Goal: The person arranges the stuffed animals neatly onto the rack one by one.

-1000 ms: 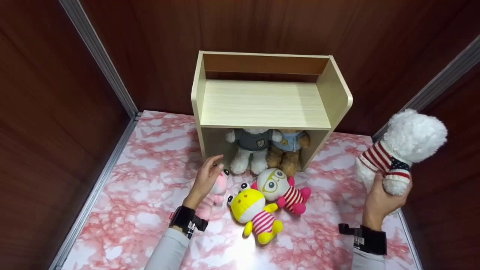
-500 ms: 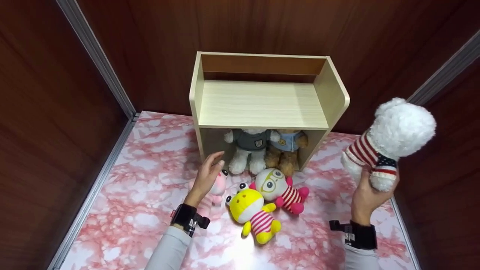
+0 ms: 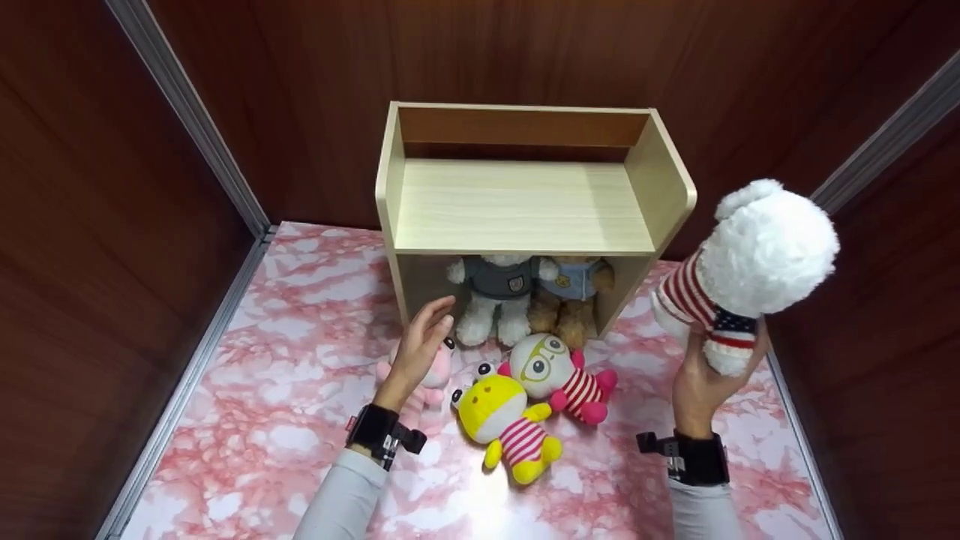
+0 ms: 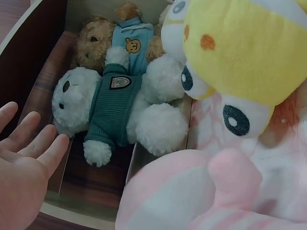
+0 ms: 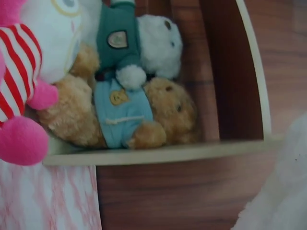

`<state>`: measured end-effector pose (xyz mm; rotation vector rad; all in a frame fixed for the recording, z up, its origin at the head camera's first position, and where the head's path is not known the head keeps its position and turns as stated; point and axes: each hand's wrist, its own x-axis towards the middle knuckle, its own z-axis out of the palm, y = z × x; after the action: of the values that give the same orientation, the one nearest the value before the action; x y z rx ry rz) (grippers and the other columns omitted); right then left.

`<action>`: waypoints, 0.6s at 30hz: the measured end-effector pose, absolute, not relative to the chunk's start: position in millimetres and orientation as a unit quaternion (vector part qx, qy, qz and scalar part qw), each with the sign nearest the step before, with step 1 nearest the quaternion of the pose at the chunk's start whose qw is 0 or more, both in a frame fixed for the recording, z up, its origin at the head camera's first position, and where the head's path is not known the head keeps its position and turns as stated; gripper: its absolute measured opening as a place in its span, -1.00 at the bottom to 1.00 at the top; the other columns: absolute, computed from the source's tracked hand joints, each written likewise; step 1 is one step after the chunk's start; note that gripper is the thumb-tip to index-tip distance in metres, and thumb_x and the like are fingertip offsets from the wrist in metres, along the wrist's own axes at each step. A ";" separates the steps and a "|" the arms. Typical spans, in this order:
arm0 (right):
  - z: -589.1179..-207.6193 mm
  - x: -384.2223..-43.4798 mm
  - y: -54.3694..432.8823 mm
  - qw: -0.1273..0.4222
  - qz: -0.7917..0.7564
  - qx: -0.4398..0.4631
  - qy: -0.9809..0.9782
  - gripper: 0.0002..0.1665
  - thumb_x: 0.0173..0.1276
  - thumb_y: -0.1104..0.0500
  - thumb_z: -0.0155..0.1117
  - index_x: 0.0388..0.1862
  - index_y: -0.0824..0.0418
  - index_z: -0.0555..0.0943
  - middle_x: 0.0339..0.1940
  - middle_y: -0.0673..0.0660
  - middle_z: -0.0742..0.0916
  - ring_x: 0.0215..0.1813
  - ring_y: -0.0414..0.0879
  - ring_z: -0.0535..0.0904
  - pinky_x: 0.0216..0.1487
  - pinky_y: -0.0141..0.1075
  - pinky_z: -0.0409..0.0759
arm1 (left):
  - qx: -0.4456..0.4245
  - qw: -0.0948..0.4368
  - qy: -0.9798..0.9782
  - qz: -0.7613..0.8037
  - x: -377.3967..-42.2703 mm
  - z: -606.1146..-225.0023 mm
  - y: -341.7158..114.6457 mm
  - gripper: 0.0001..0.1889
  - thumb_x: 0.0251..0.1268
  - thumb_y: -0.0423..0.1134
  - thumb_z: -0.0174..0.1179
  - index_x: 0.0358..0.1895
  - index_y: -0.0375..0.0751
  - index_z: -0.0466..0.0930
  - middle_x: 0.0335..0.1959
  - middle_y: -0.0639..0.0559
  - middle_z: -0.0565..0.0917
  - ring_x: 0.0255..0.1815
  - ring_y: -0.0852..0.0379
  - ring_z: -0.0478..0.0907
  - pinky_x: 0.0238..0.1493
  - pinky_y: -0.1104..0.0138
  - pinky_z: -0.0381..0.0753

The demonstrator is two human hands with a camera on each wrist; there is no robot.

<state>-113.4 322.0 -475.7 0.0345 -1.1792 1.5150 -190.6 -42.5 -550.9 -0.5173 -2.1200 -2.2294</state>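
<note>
Head: right fingers (image 3: 760, 346) grip white plush (image 3: 771, 251).

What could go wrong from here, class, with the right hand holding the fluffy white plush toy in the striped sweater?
Held by the right hand alone, the fluffy white plush toy might tip or slip.

The yellow plush toy with a pink-striped body lies before the pale wooden shelf, so a low reach might knock it.

12 o'clock, back wall (image 3: 525, 45); 9, left wall (image 3: 90, 262); 3, right wall (image 3: 892, 360): all dark red-brown wood grain | 10 and 2, grey metal rails (image 3: 193, 112) | toward 6, pink-white marbled surface (image 3: 285, 375), bright glare (image 3: 486, 506) | toward 12, pale two-tier shelf (image 3: 517, 206), upright
</note>
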 end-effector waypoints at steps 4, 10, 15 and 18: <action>-479.4 -112.8 309.8 0.573 0.610 0.034 -0.546 -0.18 0.16 0.66 0.29 0.42 0.55 0.27 0.27 0.23 0.63 0.26 0.14 0.54 0.35 -0.08 0.51 | -0.170 0.002 -0.651 -0.740 -187.6 -547.7 -38.8 -0.54 0.65 -0.29 -0.01 0.47 -0.45 0.33 0.46 -0.37 0.41 0.51 -0.23 0.32 0.52 0.02 0.28; -495.6 -115.7 295.5 0.577 0.554 0.052 -0.598 -0.21 0.07 0.69 0.30 0.31 0.67 0.24 0.24 0.17 0.68 0.26 0.01 0.60 0.34 -0.13 0.54 | -0.211 -0.021 -0.594 -0.776 -181.9 -531.5 -27.5 -0.40 0.70 -0.08 -0.17 0.52 -0.49 0.18 0.50 -0.40 0.35 0.54 -0.35 0.24 0.51 -0.22 0.19; -517.1 -121.3 290.3 0.585 0.471 0.051 -0.658 -0.26 0.24 0.30 0.52 0.21 0.70 0.36 0.14 0.31 0.72 0.20 -0.16 0.65 0.29 -0.25 0.58 | -0.250 -0.037 -0.567 -0.784 -177.5 -520.7 -16.3 -0.18 0.68 0.22 -0.22 0.55 -0.53 0.07 0.52 -0.42 0.30 0.54 -0.34 0.24 0.48 -0.29 0.17; -526.0 -124.0 284.3 0.586 0.433 0.055 -0.682 -0.14 0.32 -0.03 0.53 0.21 0.66 0.44 0.05 0.46 0.72 0.16 -0.20 0.66 0.26 -0.30 0.58 | -0.266 -0.049 -0.555 -0.787 -174.4 -515.5 -10.7 -0.11 0.65 0.29 -0.23 0.56 -0.52 0.03 0.53 -0.43 0.28 0.54 -0.32 0.25 0.49 -0.28 0.17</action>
<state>-124.0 284.3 -526.0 0.1279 -1.5906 1.0097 -174.4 -10.7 -515.5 -0.8620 -1.8009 -2.5519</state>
